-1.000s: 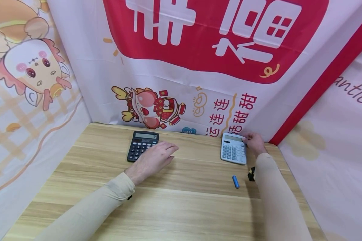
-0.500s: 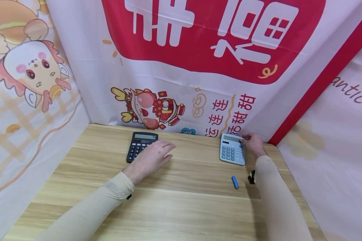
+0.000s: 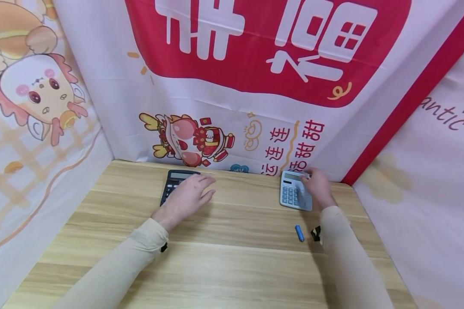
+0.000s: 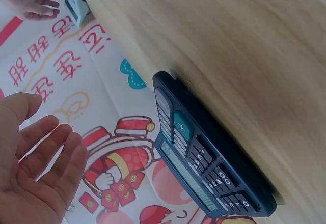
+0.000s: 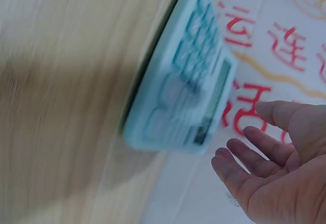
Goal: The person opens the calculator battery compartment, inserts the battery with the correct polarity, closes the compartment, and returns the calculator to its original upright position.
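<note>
A black calculator lies at the back left of the table, partly hidden by my left hand. In the left wrist view the left hand hovers apart from the black calculator, its fingers loosely bent around nothing. To the right lies a light blue calculator. My right hand is over its upper right side. The right wrist view shows the right hand apart from the light blue calculator, fingers relaxed and holding nothing.
A small blue cylinder lies on the wooden table nearer than the light blue calculator. A black object shows beside the right sleeve. Printed cloth hangs along the back edge, with more cloth at both sides.
My right hand has shifted left from the edge of the light blue calculator to over its corner. My left hand has moved slightly left, covering more of the black calculator. The view has shifted slightly.
</note>
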Demonstrator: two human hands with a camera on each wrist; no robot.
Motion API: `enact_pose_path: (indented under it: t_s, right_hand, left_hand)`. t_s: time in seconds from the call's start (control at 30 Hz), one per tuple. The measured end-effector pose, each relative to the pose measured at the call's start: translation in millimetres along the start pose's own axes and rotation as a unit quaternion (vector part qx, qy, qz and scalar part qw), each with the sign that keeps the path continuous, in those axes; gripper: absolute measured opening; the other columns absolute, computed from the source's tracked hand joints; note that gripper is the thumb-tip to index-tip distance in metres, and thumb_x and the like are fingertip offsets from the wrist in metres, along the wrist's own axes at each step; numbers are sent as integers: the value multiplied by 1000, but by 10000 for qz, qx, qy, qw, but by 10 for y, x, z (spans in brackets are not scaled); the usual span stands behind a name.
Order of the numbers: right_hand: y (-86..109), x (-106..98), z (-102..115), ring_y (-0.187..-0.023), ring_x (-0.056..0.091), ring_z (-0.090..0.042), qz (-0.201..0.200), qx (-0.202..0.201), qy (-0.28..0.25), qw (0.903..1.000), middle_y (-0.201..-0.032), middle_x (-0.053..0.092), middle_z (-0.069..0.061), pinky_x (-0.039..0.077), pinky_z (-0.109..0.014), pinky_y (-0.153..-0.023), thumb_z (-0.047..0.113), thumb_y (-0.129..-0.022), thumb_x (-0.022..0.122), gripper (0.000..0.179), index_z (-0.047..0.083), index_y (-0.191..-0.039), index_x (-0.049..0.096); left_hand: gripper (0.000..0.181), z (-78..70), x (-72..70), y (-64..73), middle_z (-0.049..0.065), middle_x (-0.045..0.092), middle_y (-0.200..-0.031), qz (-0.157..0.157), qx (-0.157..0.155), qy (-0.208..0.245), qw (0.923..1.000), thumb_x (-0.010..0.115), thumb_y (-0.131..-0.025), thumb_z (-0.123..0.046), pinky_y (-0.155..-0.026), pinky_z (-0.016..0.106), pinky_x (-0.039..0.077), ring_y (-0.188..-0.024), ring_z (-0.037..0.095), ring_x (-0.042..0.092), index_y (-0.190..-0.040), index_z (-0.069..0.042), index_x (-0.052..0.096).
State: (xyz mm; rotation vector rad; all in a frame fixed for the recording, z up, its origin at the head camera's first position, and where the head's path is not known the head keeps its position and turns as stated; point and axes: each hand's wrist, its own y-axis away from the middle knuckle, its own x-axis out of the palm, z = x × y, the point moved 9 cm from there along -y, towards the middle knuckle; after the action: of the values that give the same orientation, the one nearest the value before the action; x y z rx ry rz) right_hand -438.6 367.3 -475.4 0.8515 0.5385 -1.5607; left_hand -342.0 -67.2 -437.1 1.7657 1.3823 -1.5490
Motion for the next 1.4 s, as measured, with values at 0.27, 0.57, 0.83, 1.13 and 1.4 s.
enact_pose_path:
  t_s: [0.27, 0.57, 0.83, 1.13, 1.4]
  right_hand:
    - [204, 149, 326, -167, 50, -49, 36, -337, -9, 9994, -178, 55, -26, 43, -69, -139, 28, -120, 65, 56, 3, -170, 57]
    - [441, 289, 660, -160, 60, -49, -151, -1018, 311, 9942, -170, 63, -28, 47, -65, -137, 29, -120, 66, 54, -1, -165, 61]
    - [631, 407, 868, -152, 67, -51, -232, -1632, 300, 9859, -160, 70, -32, 54, -64, -131, 23, -119, 67, 49, -6, -158, 65]
    - [758, 520, 987, -151, 68, -49, -211, -1762, 273, 9837, -161, 70, -30, 52, -64, -132, 26, -118, 68, 49, -5, -157, 67]
    - [804, 617, 995, -155, 65, -47, -31, -1656, 171, 9860, -166, 68, -26, 52, -64, -133, 30, -120, 67, 52, 1, -162, 64]
  left_hand:
    - [45, 195, -63, -62, 18, 79, -153, -199, -178, 123, 9996, 78, -115, -30, -128, 58, 59, -147, 40, 73, -152, -4, 76]
    - [49, 453, -104, -106, 21, 76, -157, -231, -573, 169, 9979, 76, -117, -31, -128, 63, 58, -149, 45, 71, -157, -4, 72]
    - [52, 711, -70, -119, 23, 69, -167, -11, -1081, 301, 9937, 72, -119, -32, -132, 69, 52, -155, 49, 65, -164, -8, 66]
    - [59, 1059, -23, -113, 30, 59, -174, 287, -1687, 308, 9848, 68, -120, -35, -137, 72, 44, -163, 53, 55, -169, -3, 59]
    - [64, 1299, -8, -81, 35, 53, -176, 551, -1987, 279, 9781, 65, -121, -36, -140, 72, 40, -166, 56, 50, -171, 3, 54]
